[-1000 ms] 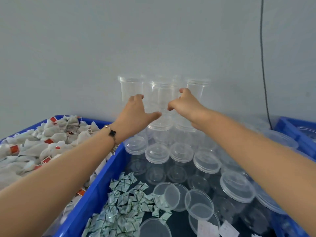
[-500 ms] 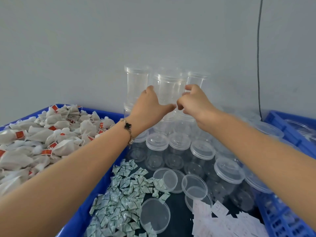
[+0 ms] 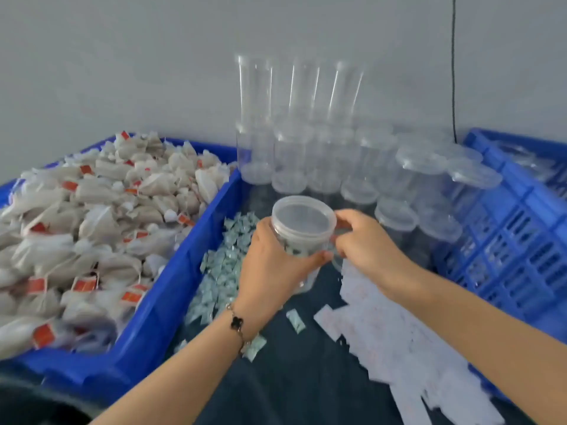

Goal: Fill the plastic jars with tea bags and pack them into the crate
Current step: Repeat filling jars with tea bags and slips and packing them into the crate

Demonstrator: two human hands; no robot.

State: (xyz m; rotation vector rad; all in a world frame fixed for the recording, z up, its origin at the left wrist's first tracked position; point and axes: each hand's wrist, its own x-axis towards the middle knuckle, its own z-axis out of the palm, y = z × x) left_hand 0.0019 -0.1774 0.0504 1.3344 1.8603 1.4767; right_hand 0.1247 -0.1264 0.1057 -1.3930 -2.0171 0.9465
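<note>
A clear plastic jar [image 3: 302, 223] with its lid on sits in my left hand [image 3: 270, 268], which grips it round the side above the dark table. My right hand [image 3: 365, 243] pinches the jar at its right side, just under the lid rim. Behind them stand several empty lidded jars [image 3: 362, 167], some stacked two high against the wall. A blue bin [image 3: 171, 289] at the left is heaped with white tea bags [image 3: 92, 219] bearing red tags. A blue slatted crate [image 3: 515, 240] stands at the right.
Small pale green sachets [image 3: 224, 271] lie in a pile on the dark table [image 3: 294, 378] beside the bin. White paper slips [image 3: 392, 338] are spread at the right front. A black cable [image 3: 453, 69] runs down the grey wall.
Both hands took a jar off the top of the stack at the wall and brought it down and toward me. The view has tilted down.
</note>
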